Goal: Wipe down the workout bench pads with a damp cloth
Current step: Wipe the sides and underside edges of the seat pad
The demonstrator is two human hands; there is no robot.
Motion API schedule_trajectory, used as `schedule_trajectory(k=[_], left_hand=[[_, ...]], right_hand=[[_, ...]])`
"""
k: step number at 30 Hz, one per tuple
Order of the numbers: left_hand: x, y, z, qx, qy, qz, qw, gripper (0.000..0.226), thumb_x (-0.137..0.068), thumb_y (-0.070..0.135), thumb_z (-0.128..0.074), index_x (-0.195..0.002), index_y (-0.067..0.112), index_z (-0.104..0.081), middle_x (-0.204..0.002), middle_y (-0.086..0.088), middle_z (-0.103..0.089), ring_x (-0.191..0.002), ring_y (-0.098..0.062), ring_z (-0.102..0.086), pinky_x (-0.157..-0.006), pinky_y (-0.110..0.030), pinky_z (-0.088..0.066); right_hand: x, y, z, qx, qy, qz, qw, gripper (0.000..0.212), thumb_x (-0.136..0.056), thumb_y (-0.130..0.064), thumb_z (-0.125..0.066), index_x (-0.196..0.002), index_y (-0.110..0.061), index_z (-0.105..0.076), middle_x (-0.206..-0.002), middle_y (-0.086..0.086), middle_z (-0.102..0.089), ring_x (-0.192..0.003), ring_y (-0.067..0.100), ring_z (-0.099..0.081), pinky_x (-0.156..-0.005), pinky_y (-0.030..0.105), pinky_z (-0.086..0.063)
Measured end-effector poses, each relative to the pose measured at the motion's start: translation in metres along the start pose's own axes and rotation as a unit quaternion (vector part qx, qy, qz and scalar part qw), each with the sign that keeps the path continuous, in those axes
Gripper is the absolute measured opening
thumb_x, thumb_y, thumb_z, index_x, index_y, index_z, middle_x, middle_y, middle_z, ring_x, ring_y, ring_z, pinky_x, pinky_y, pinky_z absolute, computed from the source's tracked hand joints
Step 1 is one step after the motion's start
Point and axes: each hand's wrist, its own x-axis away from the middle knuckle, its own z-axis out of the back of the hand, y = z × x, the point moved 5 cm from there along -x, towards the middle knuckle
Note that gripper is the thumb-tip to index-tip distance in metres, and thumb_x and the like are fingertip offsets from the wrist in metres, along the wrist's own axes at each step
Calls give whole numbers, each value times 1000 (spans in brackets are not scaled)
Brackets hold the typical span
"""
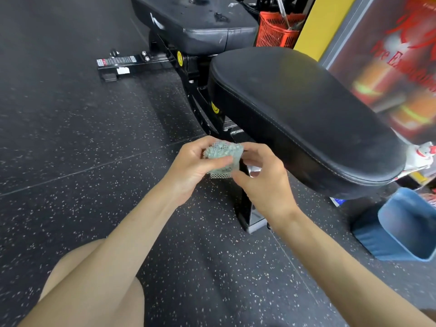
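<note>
Your left hand (195, 166) grips a bunched cloth (223, 154), thumb clamped across it. Your right hand (262, 182) curls in and seems to pinch its edge. The seat pad (306, 114) sits at 2 o'clock, the blotchy back pad (200, 17) at 12. The cloth touches neither pad, so wiping likely lies ahead.

Between the left hand (195, 166) and the right hand (262, 182) shows a pale blue-green nubbly cloth (223, 159), edged below in a fine black-and-white check. Just beyond the right hand, the rounded black vinyl seat pad (295, 109) carries a thin line of pale stitching. Farther off, the flat black vinyl back pad (200, 22) shows whitish scuffs. The black steel bench frame (200, 107) bears round yellow caps. Under both hands, the dark grey rubber floor (70, 138) is flecked with white. Right of the right hand stands a blue plastic bin (405, 227), and far beyond it an orange-red mesh basket (273, 31).
</note>
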Motion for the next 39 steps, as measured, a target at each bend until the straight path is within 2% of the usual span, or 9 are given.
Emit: schedule_trajectory(k=[10, 16, 19, 23, 26, 30, 35, 37, 39], left_hand=[[-2, 8, -8, -148, -83, -9, 986, 46, -73, 1, -77, -102, 21, -47, -100, -5, -61, -83, -5, -61, -72, -22, -52], [4, -15, -6, -18, -68, 101, 992, 69, -74, 14, -78, -132, 31, -44, -123, 1, -59, -111, -16, -61, -95, -39, -50], [10, -26, -20, 59, -107, 128, 984, 50, -85, 30, -67, -131, 21, -49, -119, 1, -66, -112, -17, -62, -99, -49, -46], [5, -27, -22, 112, -37, 125, 985, 51, -86, 44, -53, -126, 13, -56, -120, -5, -66, -113, -17, -61, -102, -47, -45], [2, -32, -30, 167, -34, 144, 975, 53, -85, 43, -57, -128, 10, -56, -125, -10, -63, -117, -22, -58, -103, -48, -43], [1, -28, -31, 173, -31, 135, 975, 49, -84, 31, -64, -126, 7, -56, -125, -16, -61, -116, -27, -59, -100, -44, -47], [-25, 1, -4, 95, 169, 8, 981, 31, -84, 12, -69, -111, 10, -53, -107, -5, -63, -100, -17, -63, -81, -26, -54], [-36, 18, 4, 46, 275, -70, 958, 25, -85, 12, -69, -107, 17, -56, -101, 2, -62, -90, -5, -62, -74, -16, -50], [-41, 24, 3, 52, 376, -135, 915, 20, -85, 15, -67, -103, 16, -59, -96, 3, -64, -85, -6, -62, -76, -20, -51]], right_hand=[[-3, 5, 4, -14, -32, -45, 998, 28, -81, -26, -74, -107, -16, -70, -91, -4, -70, -83, 6, -64, -72, 16, -52], [-3, 12, 7, -39, 23, -54, 998, 13, -92, -13, -61, -103, -7, -66, -91, 5, -71, -84, 17, -69, -76, 35, -59], [-3, 12, 9, -49, 42, -53, 996, 13, -95, -9, -56, -105, -7, -64, -93, 5, -70, -75, 10, -70, -70, 29, -59], [-3, 6, 7, -31, 55, -29, 998, 15, -93, -5, -57, -100, -19, -61, -92, -4, -66, -87, 10, -65, -78, 27, -56], [0, 3, 6, -2, 44, -17, 999, 30, -90, 2, -56, -101, -25, -56, -91, -13, -61, -90, 5, -59, -73, 10, -50], [1, 2, 7, 45, 45, -20, 998, 39, -86, 6, -59, -114, -20, -57, -91, -17, -58, -87, -2, -58, -72, 6, -48], [12, -10, 8, 174, 72, 62, 980, 47, -93, -4, -53, -137, -19, -47, -115, -5, -60, -95, 12, -60, -83, 31, -52], [18, -20, 9, 235, 103, 147, 955, 45, -88, 3, -54, -132, -9, -52, -117, 5, -60, -96, 26, -61, -77, 40, -53], [21, -22, 9, 303, 145, 226, 914, 44, -77, 14, -60, -119, 2, -60, -114, 17, -61, -95, 36, -61, -76, 43, -53]])
